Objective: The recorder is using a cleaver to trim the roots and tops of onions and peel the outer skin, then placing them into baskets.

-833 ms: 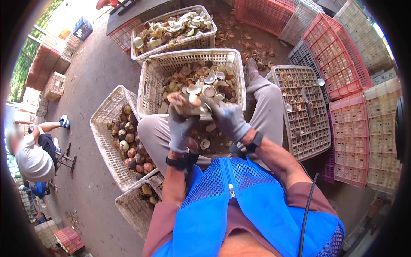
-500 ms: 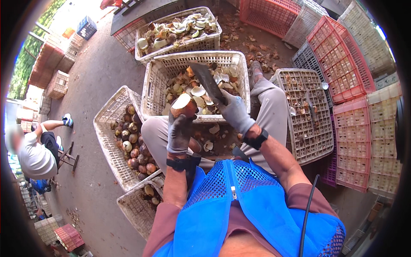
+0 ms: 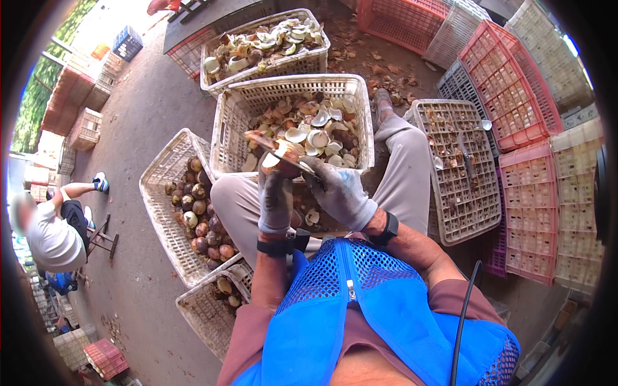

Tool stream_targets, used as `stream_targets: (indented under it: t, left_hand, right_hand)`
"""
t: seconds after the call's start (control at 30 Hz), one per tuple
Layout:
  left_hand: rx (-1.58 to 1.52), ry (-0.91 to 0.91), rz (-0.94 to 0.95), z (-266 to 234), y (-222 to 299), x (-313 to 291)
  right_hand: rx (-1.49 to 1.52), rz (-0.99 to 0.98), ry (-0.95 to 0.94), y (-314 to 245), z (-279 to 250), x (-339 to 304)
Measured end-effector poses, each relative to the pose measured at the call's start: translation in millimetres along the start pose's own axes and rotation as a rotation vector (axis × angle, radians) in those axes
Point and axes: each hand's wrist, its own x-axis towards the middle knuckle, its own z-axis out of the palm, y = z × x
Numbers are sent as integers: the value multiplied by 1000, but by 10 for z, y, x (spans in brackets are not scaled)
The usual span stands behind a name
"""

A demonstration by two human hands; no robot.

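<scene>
My gloved left hand is wrapped round a brown-skinned round fruit with a white cut face, perhaps a coconut. In my gloved right hand is a broad-bladed knife. Its blade lies across the fruit, seen nearly edge-on, tip toward the upper left; the handle is hidden in my fingers. Just beyond both hands, between my knees, stands a white crate of white and brown peel pieces.
To the left, another crate holds several whole dark round fruits. More peelings fill a crate farther off. At right, a second knife lies on an upturned crate, near stacked red crates. A person sits at far left.
My right hand has moved down and left, bringing the knife from above the peel crate onto the fruit. My left hand keeps hold of the fruit, now turned slightly.
</scene>
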Motion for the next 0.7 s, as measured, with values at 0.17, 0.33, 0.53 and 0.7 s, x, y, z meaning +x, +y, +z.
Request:
stream_targets:
  t: [0.17, 0.33, 0.53, 0.7]
  left_hand:
    - [-350, 23, -159, -15, 152, 41]
    - [-594, 51, -213, 130, 261, 39]
    - [-599, 70, -220, 166, 251, 52]
    - [-584, 85, -231, 156, 158, 20]
  right_hand:
    - [35, 115, -194, -41, -93, -15]
    - [220, 247, -149, 114, -53, -88]
    - [145, 191, -37, 158, -43, -117]
    - [43, 112, 13, 259, -27, -54]
